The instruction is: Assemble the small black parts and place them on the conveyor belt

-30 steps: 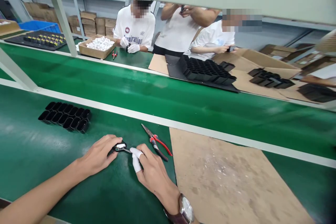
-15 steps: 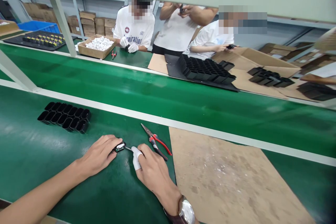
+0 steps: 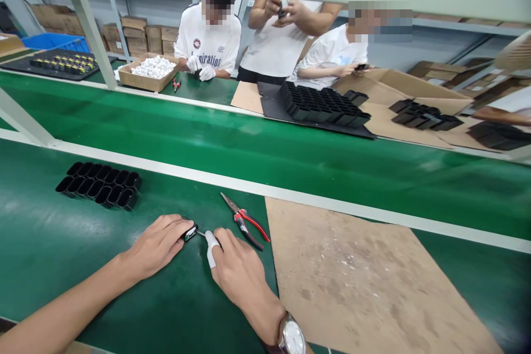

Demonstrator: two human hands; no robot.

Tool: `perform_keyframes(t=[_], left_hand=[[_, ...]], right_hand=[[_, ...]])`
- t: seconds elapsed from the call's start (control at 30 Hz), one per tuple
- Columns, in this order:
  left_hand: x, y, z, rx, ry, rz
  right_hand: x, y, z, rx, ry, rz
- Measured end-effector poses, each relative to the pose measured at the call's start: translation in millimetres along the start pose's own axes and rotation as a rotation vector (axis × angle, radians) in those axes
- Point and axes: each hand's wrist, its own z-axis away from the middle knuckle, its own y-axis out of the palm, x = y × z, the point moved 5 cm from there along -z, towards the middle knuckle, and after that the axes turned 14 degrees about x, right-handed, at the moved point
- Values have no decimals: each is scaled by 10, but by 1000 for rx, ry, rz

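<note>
My left hand (image 3: 160, 244) is closed around a small black casing (image 3: 191, 232) with something white and a bit of green showing in its open end. My right hand (image 3: 239, 266), with a white cover on one finger and a watch on the wrist, grips a thin metal-shafted tool (image 3: 201, 233). The shaft's tip meets the casing's right edge; the tool's handle is hidden in my fingers. Just beyond the right hand, long-nose pliers (image 3: 244, 221) with red and black handles lie on the green table (image 3: 174, 310). Two rows of black oval cups (image 3: 99, 183) stand at the left.
A cardboard sheet (image 3: 357, 282) covers the table at right. Past a pale rail (image 3: 199, 176) runs a green belt (image 3: 199, 141). Across it, several people work near a box of white parts (image 3: 151, 69) and a block of black cases (image 3: 323, 105). A slanted post (image 3: 25, 116) rises at left.
The view has shifted slightly. The casing has turned a little in my left hand, and the tool stays against it. Across the belt, a standing person's hands have turned a dark item.
</note>
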Motion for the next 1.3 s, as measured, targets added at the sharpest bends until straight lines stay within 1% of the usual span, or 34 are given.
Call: perform_keyframes(t=[0.3, 0.5, 0.8, 1.0, 1.13, 1.3], left_hand=[[-22, 9, 2, 14, 21, -29], [-57, 0, 0, -9, 57, -47], [-35, 22, 18, 0, 47, -30], [18, 34, 12, 32, -30, 49], [63, 42, 12, 2, -57, 122], [97, 72, 25, -16, -56, 220]], right_hand=[[12, -4, 13, -3, 6, 4], [22, -15, 7, -22, 10, 12], [19, -6, 7, -45, 19, 13], [-2, -53, 27, -81, 8, -36], [27, -83, 40, -122, -28, -93], [32, -95, 19, -113, -26, -139]])
